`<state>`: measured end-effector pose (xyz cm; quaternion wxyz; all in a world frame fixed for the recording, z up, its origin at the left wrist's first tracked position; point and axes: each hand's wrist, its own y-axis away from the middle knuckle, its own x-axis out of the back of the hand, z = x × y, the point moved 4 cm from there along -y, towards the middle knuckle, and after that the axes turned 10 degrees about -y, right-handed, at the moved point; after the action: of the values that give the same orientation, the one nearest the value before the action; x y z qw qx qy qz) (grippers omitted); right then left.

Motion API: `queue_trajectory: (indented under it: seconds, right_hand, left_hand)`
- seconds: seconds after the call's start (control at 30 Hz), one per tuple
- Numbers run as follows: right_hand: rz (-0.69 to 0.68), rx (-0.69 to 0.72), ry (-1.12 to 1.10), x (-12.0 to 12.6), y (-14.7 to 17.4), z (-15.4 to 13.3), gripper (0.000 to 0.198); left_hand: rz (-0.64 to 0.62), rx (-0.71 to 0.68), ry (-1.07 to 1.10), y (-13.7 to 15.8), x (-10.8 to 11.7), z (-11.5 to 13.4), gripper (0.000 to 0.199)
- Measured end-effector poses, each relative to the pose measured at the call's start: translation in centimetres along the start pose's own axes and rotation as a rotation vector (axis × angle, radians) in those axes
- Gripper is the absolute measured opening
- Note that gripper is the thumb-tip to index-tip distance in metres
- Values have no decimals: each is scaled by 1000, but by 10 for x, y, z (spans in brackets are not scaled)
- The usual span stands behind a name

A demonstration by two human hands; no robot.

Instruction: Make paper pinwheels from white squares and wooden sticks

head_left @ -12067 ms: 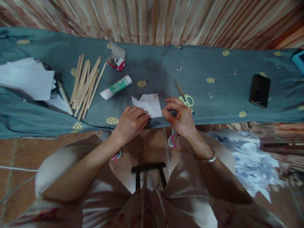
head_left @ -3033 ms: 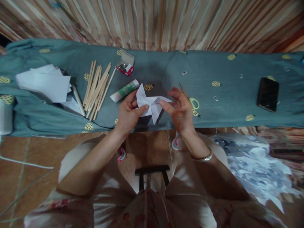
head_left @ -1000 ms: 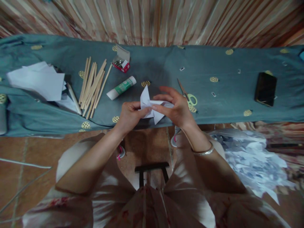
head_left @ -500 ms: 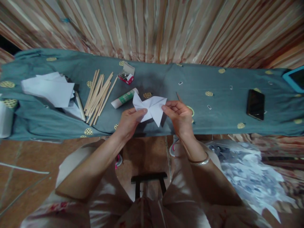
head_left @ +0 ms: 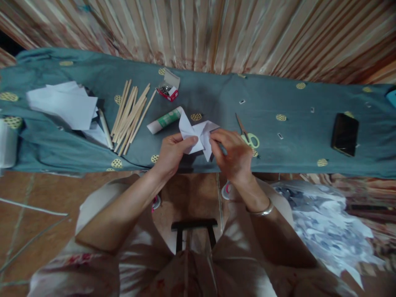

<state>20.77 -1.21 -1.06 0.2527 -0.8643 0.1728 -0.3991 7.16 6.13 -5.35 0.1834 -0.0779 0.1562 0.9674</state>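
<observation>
The folded white paper (head_left: pixel 201 133) is held between both hands at the near edge of the tabletop (head_left: pixel 262 101), with the glue stick (head_left: pixel 165 120) to the left and the scissors (head_left: pixel 248 137) to the right. It is pinched on the left by the left hand (head_left: pixel 173 152), the thumb laid flat on top and pointed rightward. Its right blade is pinched by the right hand (head_left: pixel 235 154), whose knuckles are bent and fingers curled. Both forearms are angled inward from the near side
</observation>
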Motion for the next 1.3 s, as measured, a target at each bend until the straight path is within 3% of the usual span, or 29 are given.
queue_trajectory:
  seconds: [0.27,0.5,1.3]
  right_hand:
    - [-99,69,66,-6,3,-6,24]
    - [-172,-6,-1,-9,3,-5,29]
    - [-210,59,91,-14,6,-7,35]
  left_hand:
    - [-7,-11,-26,1,0,0,20]
    - [7,-1,-36,2,0,0,20]
    - [-20,-4,-9,2,2,-1,20]
